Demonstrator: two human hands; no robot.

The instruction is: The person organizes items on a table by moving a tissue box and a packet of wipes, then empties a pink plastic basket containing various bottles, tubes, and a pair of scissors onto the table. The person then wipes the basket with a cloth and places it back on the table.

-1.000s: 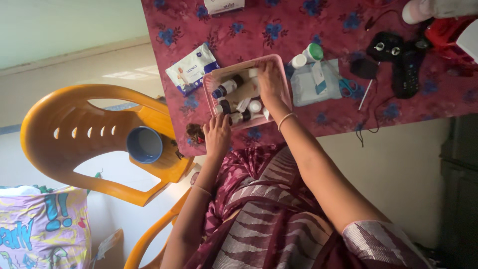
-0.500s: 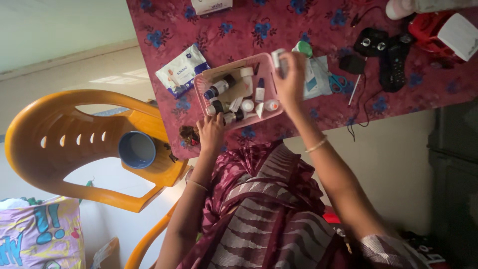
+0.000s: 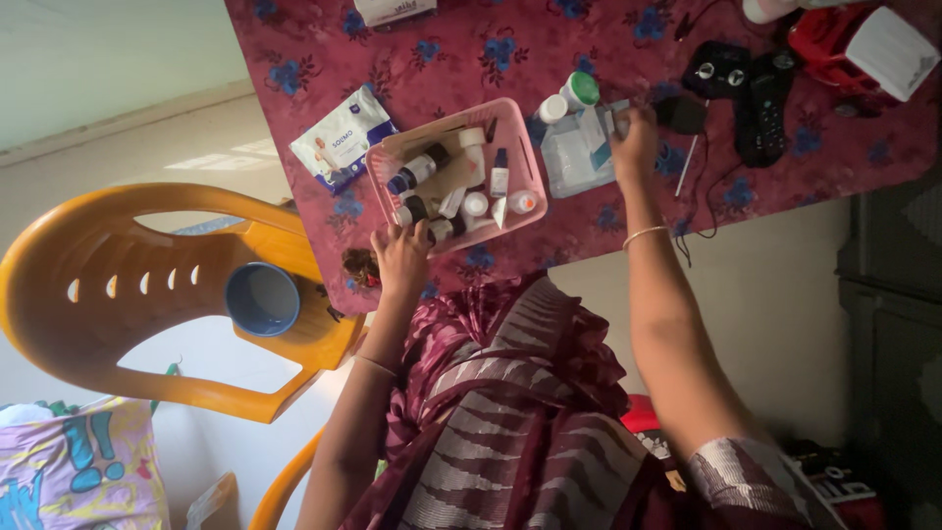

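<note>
Moved past the pink basket (image 3: 530,167), right hand (image 3: 636,145) grips a small item; left hand (image 3: 400,257) clasps the basket's edge.

Floral-cloth table (image 3: 471,49) w/ pink basket (image 3: 531,177), wipes pack (image 3: 339,139), remote (image 3: 763,98)

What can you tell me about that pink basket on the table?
The pink basket is a shallow, rectangular tray, plastic by the look of it, with rounded corners and a raised rim. It sits slightly askew on the maroon flowered tablecloth, near the table's edge. Inside lie several small bottles and tubes, mostly on their sides, some dark with white caps. The left hand rests at its near rim. A clear pouch lies just beside it.
</note>
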